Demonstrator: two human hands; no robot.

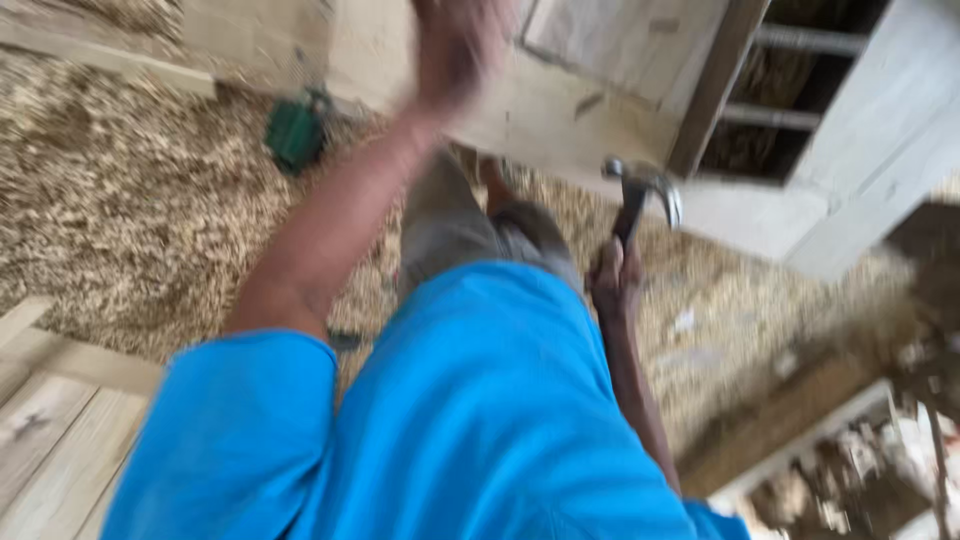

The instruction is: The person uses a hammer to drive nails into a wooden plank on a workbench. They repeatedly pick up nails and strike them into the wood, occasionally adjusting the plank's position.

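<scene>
Right hand [612, 280], fingers wrapped round the handle of a claw hammer [640, 195], held low by the thigh, steel head up. Likely head-heavy, rigid; grip sits mid-handle. Left hand [455, 45] raised against a wooden panel [580, 95], blurred, fingers unreadable. Floor of wood shavings [120, 190].

Wood shavings [130, 190] cover floor beside pale planks [60, 440]

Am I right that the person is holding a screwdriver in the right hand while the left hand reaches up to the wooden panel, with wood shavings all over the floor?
Not quite: the head view shows the right hand gripping a claw hammer, not a screwdriver. The rest stands: the left hand reaches up to the wooden panel, and wood shavings cover the floor.
</scene>
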